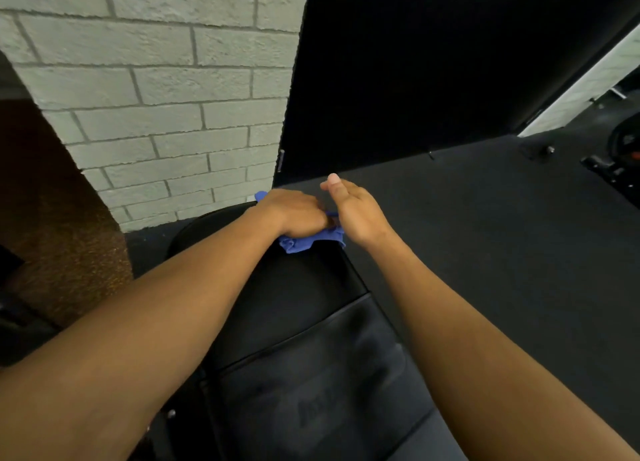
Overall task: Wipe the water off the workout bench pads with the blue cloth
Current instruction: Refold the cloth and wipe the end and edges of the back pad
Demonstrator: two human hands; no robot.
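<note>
Bench pads, black and smooth like vinyl, run lengthwise away from me, the long axis leaning slightly toward upper left; a seam crosses between the near pad, which bears a faint printed mark, and the far pad with its rounded end. Dark rubbery floor spreads to the right. A painted block wall, rough-textured, rises at upper left beside a black panel. My left hand lies knuckles-up on the far pad, fingers curled and gripping the blue cloth. That cloth, soft and bunched, sits on the far pad near its right edge, its folds stretched roughly crosswise to the bench. My right hand is just beside the left, thumb raised; I cannot tell whether its fingers pinch the cloth.
</note>
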